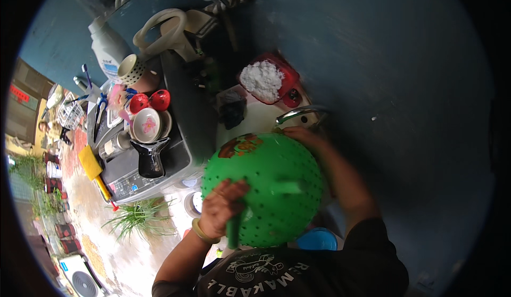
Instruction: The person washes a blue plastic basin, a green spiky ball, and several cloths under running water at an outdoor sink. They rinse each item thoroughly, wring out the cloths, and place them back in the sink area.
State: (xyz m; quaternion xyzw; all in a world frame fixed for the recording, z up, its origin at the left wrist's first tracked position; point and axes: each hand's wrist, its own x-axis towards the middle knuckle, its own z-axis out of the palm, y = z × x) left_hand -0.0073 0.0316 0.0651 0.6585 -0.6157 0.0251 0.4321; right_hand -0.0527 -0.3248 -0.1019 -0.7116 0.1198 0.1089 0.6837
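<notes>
A large green rubber hopper ball [263, 193] with small bumps and a brown-orange print is held before my chest. My left hand [225, 205] is closed at its left side, where a green handle [234, 233] sticks out below the fingers. Another green stub [289, 187] points up from the ball and looks blurred. At the ball's far right edge my right hand [301, 137] bears against it, close under a chrome faucet [299, 113]; the ball hides part of that hand.
Beyond the ball is a pale sink [259, 117] with a red basin [293, 71] of white material. At left, a washing machine [175, 153] carries bowls [147, 125], cups [131, 67] and a white bottle [109, 49]. A blue basin [319, 239] sits low right; a potted plant [139, 215] stands left.
</notes>
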